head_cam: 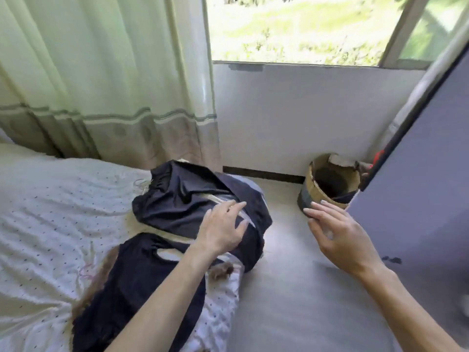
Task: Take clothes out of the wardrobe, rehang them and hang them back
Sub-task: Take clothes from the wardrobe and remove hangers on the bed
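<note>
A heap of dark navy clothes point(177, 199) is seen lying on the bed point(50, 212), at its R edge next to the floor point(291, 301), w/ part of the fabric hanging over that edge. The L hand point(223, 227) is laid flat on top of the heap, palm down; its grip is wide, fingers straight & spread, nothing pinched or clutched. Pale strips point(175, 236) are shown btw the dark folds; whether hanger or trim cannot be told. The bed is white w/ small dark specks. The R hand point(340, 237) is held in the air above the floor, well apart from the clothes, palm turned inward; its grip is wide too, fingers loosely extended, nothing held. It is placed just beside the edge of a grey-purple panel point(418, 186) at the R side of the view, & near a round woven basket point(308, 189) that is set on the floor in the corner, against the white wall point(291, 118). Sth dark is seen inside the basket; details are too blurred. A pale green curtain point(88, 72) is hung behind the bed, & a window point(304, 26) w/ greenery outside is seen above the wall.
</note>
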A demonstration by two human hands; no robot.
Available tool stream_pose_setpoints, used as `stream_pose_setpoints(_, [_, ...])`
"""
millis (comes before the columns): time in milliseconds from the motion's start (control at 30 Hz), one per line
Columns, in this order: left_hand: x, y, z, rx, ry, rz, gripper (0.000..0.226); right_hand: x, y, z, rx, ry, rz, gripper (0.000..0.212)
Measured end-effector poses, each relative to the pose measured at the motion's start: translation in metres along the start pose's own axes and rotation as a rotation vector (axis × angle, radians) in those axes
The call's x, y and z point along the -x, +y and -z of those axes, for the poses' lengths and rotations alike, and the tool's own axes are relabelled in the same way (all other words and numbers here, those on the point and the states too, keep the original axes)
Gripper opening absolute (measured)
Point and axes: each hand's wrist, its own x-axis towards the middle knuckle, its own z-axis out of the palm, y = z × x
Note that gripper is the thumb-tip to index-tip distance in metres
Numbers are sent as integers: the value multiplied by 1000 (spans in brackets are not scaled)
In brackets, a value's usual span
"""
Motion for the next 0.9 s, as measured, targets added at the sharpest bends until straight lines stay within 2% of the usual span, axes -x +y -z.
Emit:
stream_pose_setpoints(167, [-93,141,0,-36,-58,-272,55,12,103,83,18,274,-228,28])
stream_pose_setpoints(333, [-176,265,-18,-52,-110,-562,55,42,178,137,56,503,-454,24])
stream_pose_setpoints(533, [-243,435,-65,-48,-200,-906,56,92,245,203,221,617,-765,31])
stream_pose_setpoints(767, [-264,587,-107,74,-405,-1241,56,124,281,282,556,728,-981,37])
stream_pose_setpoints(900, [-266,660,-139,132,-574,-1310,60,135,310,345,930,781,-1065,53])
